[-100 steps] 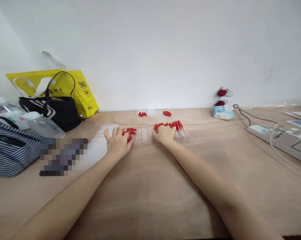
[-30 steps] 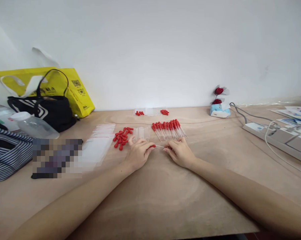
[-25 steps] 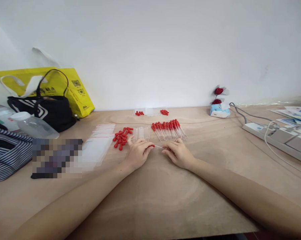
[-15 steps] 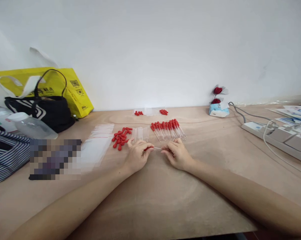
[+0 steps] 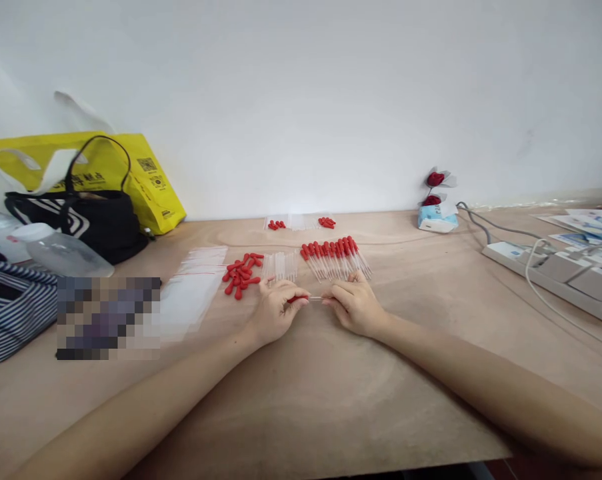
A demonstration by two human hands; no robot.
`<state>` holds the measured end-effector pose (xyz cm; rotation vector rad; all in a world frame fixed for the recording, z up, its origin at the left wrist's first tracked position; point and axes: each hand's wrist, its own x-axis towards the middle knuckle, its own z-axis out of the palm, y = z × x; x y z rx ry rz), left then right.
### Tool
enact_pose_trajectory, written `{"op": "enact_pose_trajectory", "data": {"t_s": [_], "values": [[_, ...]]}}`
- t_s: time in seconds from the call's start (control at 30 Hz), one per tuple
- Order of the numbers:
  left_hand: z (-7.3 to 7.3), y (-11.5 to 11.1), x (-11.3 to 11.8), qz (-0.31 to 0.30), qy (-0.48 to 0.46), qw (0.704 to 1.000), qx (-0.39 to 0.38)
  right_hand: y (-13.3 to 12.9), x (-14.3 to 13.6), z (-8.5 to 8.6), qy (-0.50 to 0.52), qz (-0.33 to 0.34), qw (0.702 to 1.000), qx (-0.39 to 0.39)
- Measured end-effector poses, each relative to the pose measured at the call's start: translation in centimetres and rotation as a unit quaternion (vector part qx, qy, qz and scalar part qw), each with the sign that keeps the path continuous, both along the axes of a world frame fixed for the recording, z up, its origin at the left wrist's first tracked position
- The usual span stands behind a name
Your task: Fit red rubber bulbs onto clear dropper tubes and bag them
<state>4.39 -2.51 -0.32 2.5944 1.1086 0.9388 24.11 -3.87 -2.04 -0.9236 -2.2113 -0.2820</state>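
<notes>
My left hand [image 5: 277,309] pinches a red rubber bulb [image 5: 297,299], and a thin clear tube [image 5: 315,299] runs from it to my right hand [image 5: 355,305], whose fingers are closed on the tube's other end. Just behind my left hand lie loose red bulbs [image 5: 238,274] in a pile and a group of bare clear tubes [image 5: 279,265]. Beyond my right hand, several tubes with red bulbs fitted [image 5: 335,257] lie side by side in a slanted row.
Clear zip bags [image 5: 193,287] lie left of the bulbs. Packed red bulbs [image 5: 327,223] rest near the wall. Yellow, black and striped bags and a plastic bottle [image 5: 63,250] stand left. A small flower box [image 5: 437,219], power strip [image 5: 555,273] and papers are at right.
Both hands keep hold of the bulb and tube. The fingers of my right hand have shifted slightly on the tube, and the whole view has moved a little.
</notes>
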Motion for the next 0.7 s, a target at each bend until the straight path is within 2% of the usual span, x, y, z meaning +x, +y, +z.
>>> {"op": "enact_pose_trajectory", "data": {"t_s": [0.2,0.47,0.7], "values": [[0.18,-0.66,0.13,-0.026,-0.003,0.996,0.089,-0.41,-0.24,0.13,-0.043,-0.005,0.999,0.031],[0.01,-0.87,0.33,-0.04,0.016,0.992,0.115,-0.51,-0.7,0.08,-0.051,0.002,0.998,0.029],[-0.12,-0.21,-0.04,-0.044,0.041,0.993,0.098,-0.18,-0.51,0.08,-0.065,0.003,0.998,0.015]]}}
